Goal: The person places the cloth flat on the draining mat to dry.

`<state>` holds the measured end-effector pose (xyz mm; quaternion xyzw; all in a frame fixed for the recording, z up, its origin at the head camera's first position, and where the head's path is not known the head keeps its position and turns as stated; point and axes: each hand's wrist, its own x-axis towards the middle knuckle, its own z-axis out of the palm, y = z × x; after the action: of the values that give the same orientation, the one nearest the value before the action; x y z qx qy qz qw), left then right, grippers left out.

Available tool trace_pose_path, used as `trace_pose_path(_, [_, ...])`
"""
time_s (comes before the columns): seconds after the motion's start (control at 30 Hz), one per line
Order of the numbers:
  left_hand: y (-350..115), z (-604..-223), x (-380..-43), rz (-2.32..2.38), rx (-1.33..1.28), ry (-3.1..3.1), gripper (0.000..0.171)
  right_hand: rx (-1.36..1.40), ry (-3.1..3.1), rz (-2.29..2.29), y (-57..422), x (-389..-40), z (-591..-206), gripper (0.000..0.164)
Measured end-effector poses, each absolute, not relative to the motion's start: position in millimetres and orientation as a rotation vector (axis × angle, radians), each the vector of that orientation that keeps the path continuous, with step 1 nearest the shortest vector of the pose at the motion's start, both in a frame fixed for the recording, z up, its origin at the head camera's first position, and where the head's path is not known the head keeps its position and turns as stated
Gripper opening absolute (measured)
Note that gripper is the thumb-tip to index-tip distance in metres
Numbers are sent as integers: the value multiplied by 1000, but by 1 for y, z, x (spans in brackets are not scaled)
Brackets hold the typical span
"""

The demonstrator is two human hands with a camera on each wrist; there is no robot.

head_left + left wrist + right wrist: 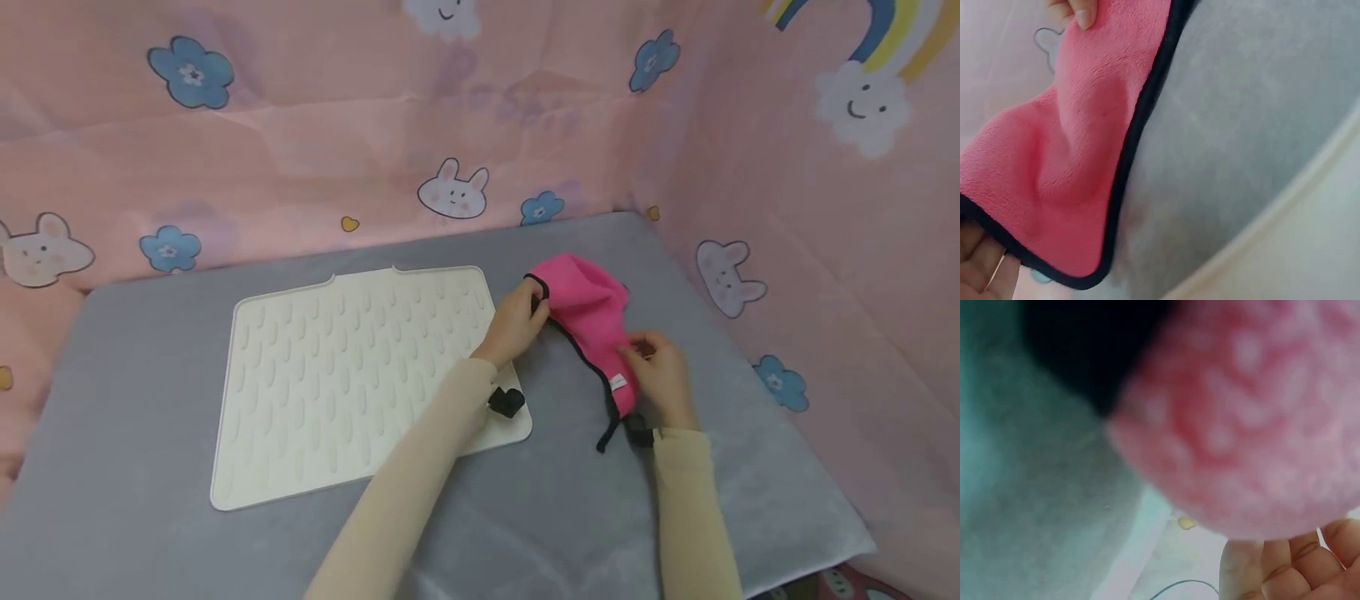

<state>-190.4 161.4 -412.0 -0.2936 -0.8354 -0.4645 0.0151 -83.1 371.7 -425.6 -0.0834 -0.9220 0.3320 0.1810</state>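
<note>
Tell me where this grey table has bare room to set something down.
The grey table is bare left of the white mat, and from the right hand rightward to the pink curtain. Crowded: around the pink cloth, held by that hand and the left hand, and where the left sleeve crosses the mat.

Cannot read the tag (618,382) on the pink cloth (585,304) (too small in the head view). Cannot make out the left hand's (513,325) fingertips behind the cloth's edge in the left wrist view, nor more than a few fingers of the right hand (663,375), cropped at the top. Cannot identify the dark shape (1085,350), badly blurred. Lose part of the white mat (337,367) behind the left sleeve (412,475).
</note>
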Motion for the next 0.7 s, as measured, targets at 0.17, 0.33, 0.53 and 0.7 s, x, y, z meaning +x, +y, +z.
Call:
trace_pose_path(0.17, [140,-407,-188,-1506,-896,-2548,8,-269,-2569,961,368,-83,-420,15])
trace_pose_path(0.33, [112,-408,-184,-1590,-820,-2512,8,-239,-2551,982,360,-87,-416,14])
trace_pose_path(0.53, [82,-410,-174,-1696,-784,-2464,23,-147,-2507,1056,347,-91,-409,15])
trace_pose_path(0.7, [63,-404,-167,-1751,-843,-2413,34,-120,-2463,1137,334,-94,-402,19])
